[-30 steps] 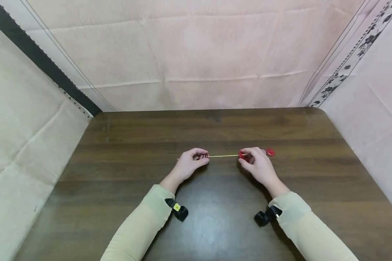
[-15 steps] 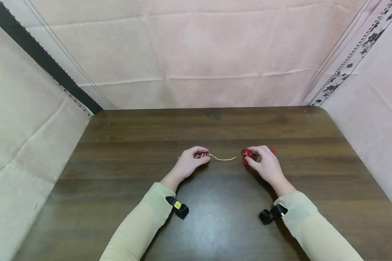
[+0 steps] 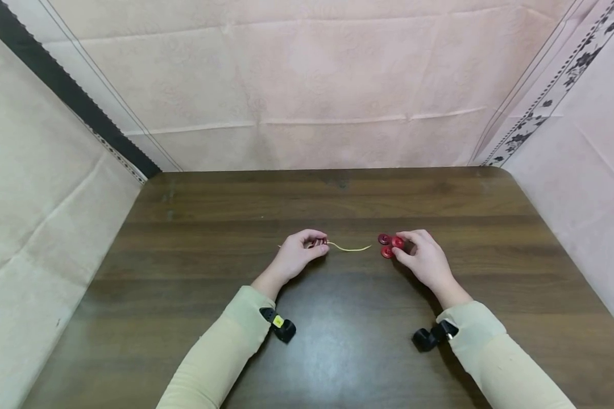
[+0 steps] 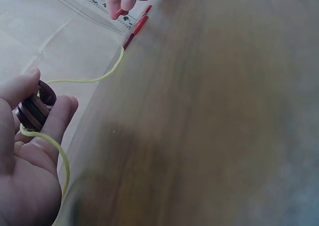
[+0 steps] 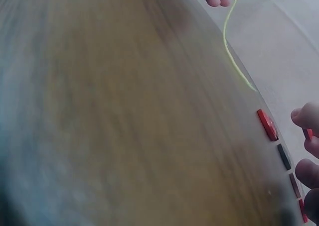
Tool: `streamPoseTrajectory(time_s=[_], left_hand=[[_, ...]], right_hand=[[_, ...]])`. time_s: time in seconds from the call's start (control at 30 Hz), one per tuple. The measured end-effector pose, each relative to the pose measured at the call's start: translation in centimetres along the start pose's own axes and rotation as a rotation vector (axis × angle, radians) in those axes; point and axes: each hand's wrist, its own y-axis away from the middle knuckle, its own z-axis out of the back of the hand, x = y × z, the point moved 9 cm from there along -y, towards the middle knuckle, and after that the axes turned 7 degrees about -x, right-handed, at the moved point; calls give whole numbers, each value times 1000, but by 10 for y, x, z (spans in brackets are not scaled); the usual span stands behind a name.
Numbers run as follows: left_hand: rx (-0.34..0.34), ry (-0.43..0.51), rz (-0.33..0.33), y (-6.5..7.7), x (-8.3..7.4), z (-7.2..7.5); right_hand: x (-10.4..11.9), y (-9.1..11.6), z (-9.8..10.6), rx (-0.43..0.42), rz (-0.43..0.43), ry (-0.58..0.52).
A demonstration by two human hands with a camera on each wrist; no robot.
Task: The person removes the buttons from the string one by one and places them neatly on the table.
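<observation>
Left hand: we see thumb and fingers pinching a stack of dark buttons. The stack sits at the fingertips, discs face to face, partly hidden by the thumb. Yellow string comes out at both sides of it. In the left wrist view we trace one length dropping from the stack past the palm; the other runs towards the right hand. From above, this second length curves over the table, its tip pointing at a dark red button with a small gap between.

Right hand: we note thumb and index finger pinching a red button, which lies right at the tips, on the side facing the left hand. Just beyond those tips lie the dark red button and a second red button, near each other. From the right wrist we count four buttons along the table beside the fingers, seen nearly edge-on; we cannot tell the exact shades of the middle two.

We record the two hands well apart, the string's tip lying between them, nearer the right. Both forearms wear pale sleeves, each with a black camera at the wrist. Behind the table hangs pale cloth.
</observation>
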Motion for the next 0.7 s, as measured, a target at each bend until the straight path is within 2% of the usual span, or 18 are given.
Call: streamPoseTrajectory(time_s=[0.13,0.4,0.7], left_hand=[[0,10,6,-10,24,-4],[-13,32,-17,-10,21,-2],[-49,-3,9,-9,23,2]], right_hand=[[-5,1,0,4,-9,4],[-11,2,2,7,-9,9],[-16,2,-1,35,-19,42]])
